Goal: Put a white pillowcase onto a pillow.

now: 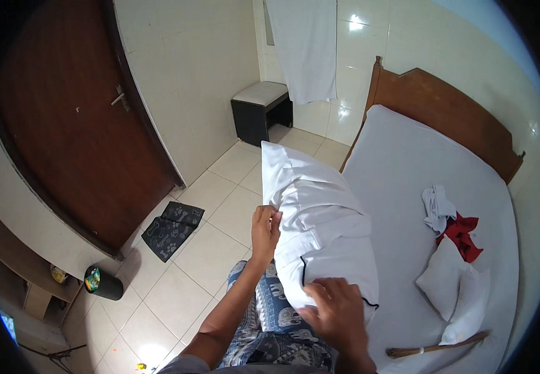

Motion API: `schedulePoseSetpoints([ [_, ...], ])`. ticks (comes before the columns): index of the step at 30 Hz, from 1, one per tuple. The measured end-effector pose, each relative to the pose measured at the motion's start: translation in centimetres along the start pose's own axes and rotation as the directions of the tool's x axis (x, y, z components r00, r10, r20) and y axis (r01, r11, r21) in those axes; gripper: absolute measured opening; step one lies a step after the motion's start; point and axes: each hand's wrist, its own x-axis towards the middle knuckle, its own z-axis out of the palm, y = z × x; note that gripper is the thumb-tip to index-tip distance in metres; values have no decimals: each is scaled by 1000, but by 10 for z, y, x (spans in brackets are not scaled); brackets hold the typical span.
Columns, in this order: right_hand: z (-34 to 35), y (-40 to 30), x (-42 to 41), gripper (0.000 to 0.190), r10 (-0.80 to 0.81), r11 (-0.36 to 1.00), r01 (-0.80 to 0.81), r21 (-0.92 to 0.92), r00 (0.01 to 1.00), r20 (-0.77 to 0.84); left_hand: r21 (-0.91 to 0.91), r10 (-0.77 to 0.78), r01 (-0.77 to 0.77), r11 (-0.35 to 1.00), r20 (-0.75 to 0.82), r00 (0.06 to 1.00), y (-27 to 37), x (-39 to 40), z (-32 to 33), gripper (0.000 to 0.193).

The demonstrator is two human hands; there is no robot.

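Observation:
A white pillow (326, 219) in a creased pillowcase with thin black trim stands slanted before me, over my patterned trousers and the edge of the bed. My left hand (265, 231) pinches the pillow's left edge between thumb and fingers. Lower down, at the near end beside the black trim, is my right hand (335, 308). Its fingers are bent over the fabric with the thumb apart, and whether they grip it is unclear. Part of the near end is hidden behind this hand.
On the bed's white sheet (391, 163) lie a white cloth (436, 208), a red cloth (461, 238), two small white pillows (443, 276) (468, 304) and a stick broom (433, 347). A stool (260, 105), doormat (172, 231), bin (106, 284) and wooden door (73, 121) are leftward.

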Motion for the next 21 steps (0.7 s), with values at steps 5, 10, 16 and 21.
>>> schedulePoseSetpoints([
  [5,-16,34,-3,52,-183,964,130,232,958,223,-228,-255,273,935,106,961,11,7,1,21],
  [10,25,33,5,52,-271,877,105,468,913,304,181,-310,287,941,113,944,-19,15,-18,20],
  [16,117,63,23,21,259,857,-28,514,887,-383,55,-386,383,922,70,920,-43,-16,-32,24],
  [21,148,65,40,52,351,883,-196,425,878,-324,308,-244,250,918,-58,968,-92,-52,-34,52],
])
